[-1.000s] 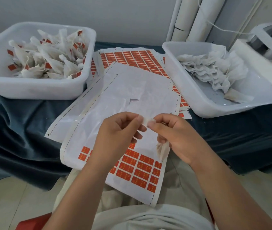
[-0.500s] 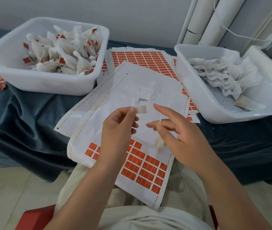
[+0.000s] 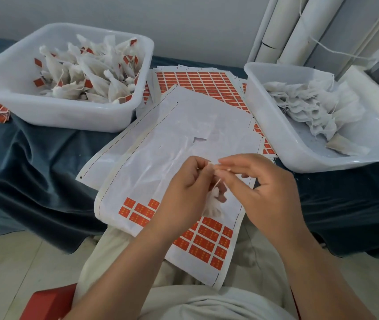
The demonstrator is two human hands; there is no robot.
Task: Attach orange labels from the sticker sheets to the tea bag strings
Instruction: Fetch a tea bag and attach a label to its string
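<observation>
Above the sticker sheet (image 3: 142,172), the left hand (image 3: 184,192) and right hand (image 3: 269,188) pinch the string (image 3: 217,183) together at its top; the tea bag (image 3: 212,204) dangles beneath.

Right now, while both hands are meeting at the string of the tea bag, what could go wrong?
The left hand and right hand pinch the same tiny spot, where the label is almost hidden; it may fold crooked or stick to the fingers. The tea bag hangs from its thin string; a tug might snap it. The sticker sheet overhangs the edge of the table and might slide down.
</observation>
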